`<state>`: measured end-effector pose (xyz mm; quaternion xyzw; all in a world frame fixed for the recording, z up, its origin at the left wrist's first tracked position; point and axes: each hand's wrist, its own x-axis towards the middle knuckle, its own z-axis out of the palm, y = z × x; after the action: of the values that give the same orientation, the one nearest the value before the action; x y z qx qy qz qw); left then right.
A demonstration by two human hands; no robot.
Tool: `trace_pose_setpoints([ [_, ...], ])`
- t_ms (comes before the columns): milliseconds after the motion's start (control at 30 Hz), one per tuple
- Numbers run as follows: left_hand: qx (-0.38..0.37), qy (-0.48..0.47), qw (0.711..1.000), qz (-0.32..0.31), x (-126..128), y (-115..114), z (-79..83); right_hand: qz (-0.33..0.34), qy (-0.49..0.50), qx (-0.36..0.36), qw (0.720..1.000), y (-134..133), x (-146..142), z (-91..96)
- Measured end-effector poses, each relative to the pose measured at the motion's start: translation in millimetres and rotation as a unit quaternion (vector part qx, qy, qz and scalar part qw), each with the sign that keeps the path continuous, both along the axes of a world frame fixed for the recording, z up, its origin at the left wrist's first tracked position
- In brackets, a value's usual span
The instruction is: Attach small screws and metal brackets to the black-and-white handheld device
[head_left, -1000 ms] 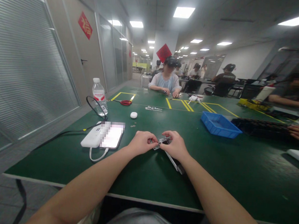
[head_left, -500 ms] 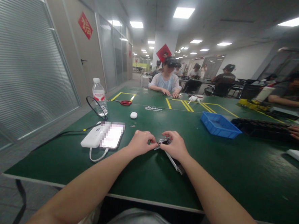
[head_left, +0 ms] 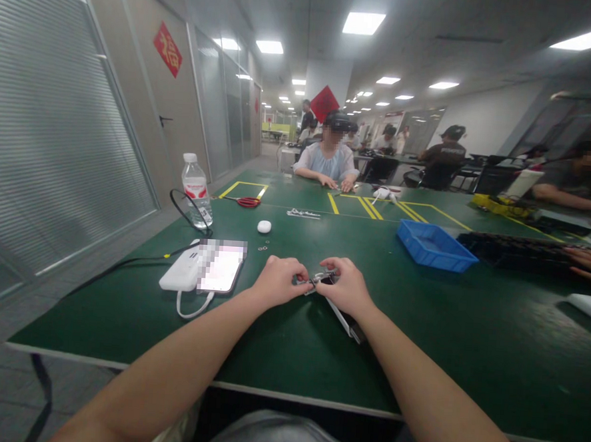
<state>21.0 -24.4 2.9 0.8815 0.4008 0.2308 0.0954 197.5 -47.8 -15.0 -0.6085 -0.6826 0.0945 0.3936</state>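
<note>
A long, narrow white-and-black piece (head_left: 342, 319) lies slantwise on the green table, its near end pointing towards me at the right. Small shiny metal parts (head_left: 316, 280) show at its far end, between my hands; their kind is too small to make out. My left hand (head_left: 278, 284) pinches at these metal parts with thumb and fingertips. Curled over the far part of the piece, my right hand (head_left: 347, 291) grips it, thumb close to the left fingertips. My fingers and palm hide much of the piece.
Left stand a power bank (head_left: 178, 277), a phone (head_left: 221, 270) and a water bottle (head_left: 196, 191). Beyond my hands are a white earbud case (head_left: 264, 227), small rings (head_left: 263, 248) and red-handled scissors (head_left: 248, 203). A blue tray (head_left: 436, 253) sits right. A person (head_left: 328, 159) sits opposite.
My hands hold nearly the same pose on the piece, with only slight finger movement. At the right edge, a co-worker's hand has shifted a little.
</note>
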Motion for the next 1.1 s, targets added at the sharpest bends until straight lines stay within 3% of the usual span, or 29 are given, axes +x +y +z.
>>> trace_pose_setpoints([
  [1100, -0.022, 0.004, 1.000, -0.008, -1.6, 3.2, 0.5, -0.003, -0.003, -0.001, 1.000, 1.0, 2.2, -0.1],
])
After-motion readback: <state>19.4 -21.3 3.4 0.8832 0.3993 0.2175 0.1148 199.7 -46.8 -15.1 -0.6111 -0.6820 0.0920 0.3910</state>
